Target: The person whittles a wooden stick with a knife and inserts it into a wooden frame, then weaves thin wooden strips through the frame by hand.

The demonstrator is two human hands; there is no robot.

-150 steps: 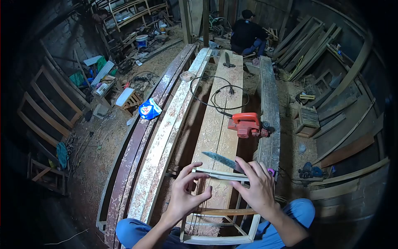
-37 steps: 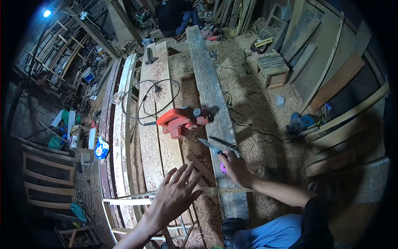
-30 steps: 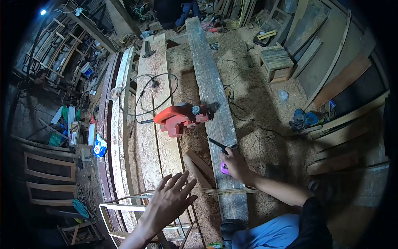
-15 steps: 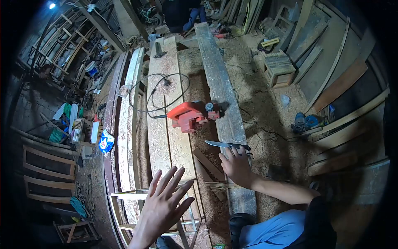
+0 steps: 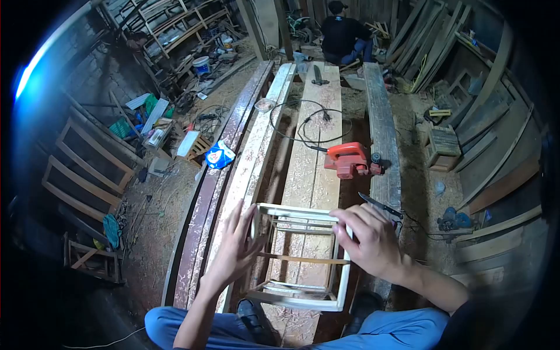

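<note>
Held up a small box-shaped frame of pale thin wooden slats [image 5: 298,211] between both hands, just above the lap and over the near end of the sawdust-strewn pale planks [image 5: 309,175]. Clasped its left corner post loosely with the left hand [image 5: 236,251], fingers long and nearly straight along the wood. Curled the right hand [image 5: 368,242] over the top right corner, fingertips hooked on the upper rail.

Just beyond the right hand and apart from it: a dark-handled steel knife [image 5: 380,205], laid flat on the weathered grey plank [image 5: 382,116]. Farther up, set where pale planks met grey: a red electric planer [image 5: 348,160], with its black cord [image 5: 303,125] looped behind. At the far end, crouched with back turned: a person in a black top [image 5: 344,35]. On the floor to the left, dropped in sawdust: a blue-and-white plastic bag [image 5: 219,156]. To the right, well apart: a slatted wooden crate [image 5: 443,146] and a blue power tool [image 5: 452,219].
</note>
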